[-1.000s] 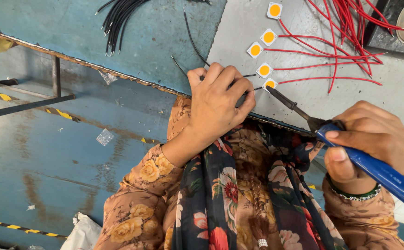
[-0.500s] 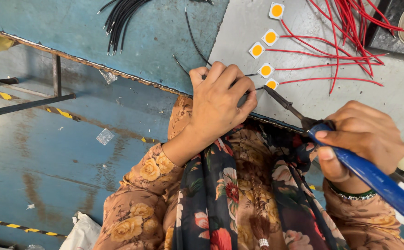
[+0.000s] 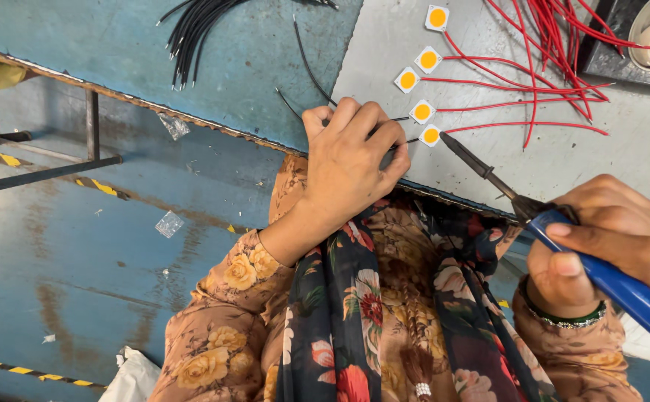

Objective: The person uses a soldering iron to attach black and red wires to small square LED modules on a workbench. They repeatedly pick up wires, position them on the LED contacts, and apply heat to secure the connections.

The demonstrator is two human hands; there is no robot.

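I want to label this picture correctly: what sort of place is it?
Probably a small electronics assembly workbench. The right hand holds a soldering iron near square LED chips with red wires on a grey plate; a bundle of black wires lies nearby.

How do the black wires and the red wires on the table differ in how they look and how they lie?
The black wires lie in a tight bundle on the blue table; the red wires spread loosely over the grey sheet. Several red wires run to small square chips with orange centres; the black bundle lies apart from the chips. Both are thin, cut lengths, and neither bundle is in a hand.
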